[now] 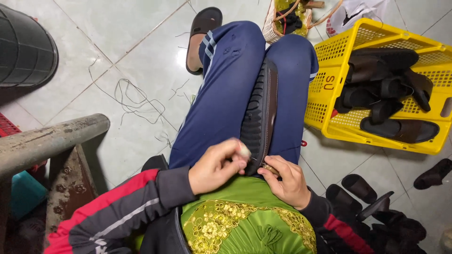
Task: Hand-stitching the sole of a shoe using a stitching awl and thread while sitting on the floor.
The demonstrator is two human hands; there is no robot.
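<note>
Sandal sole (260,115), dark brown with a black ribbed tread, is lying lengthwise between the person's knees on blue track trousers (226,94), its near end reaching the hands. Its tread is showing as rows of moulded ridges, and a smooth brown edge is running along its right side. Beside the right knee a yellow plastic crate (325,89) with perforated walls is holding several dark sandals (391,80); dark printed characters are sitting on its near wall. Loose thread (134,101) is curling on the glossy pale floor tiles (132,42). The left hand (217,165) is bending at the wrist, fingers drawn together and pinching a small pale object at the sole's end. The right hand (287,181) is curling beneath, fingertips pressing against the sole's near edge.
</note>
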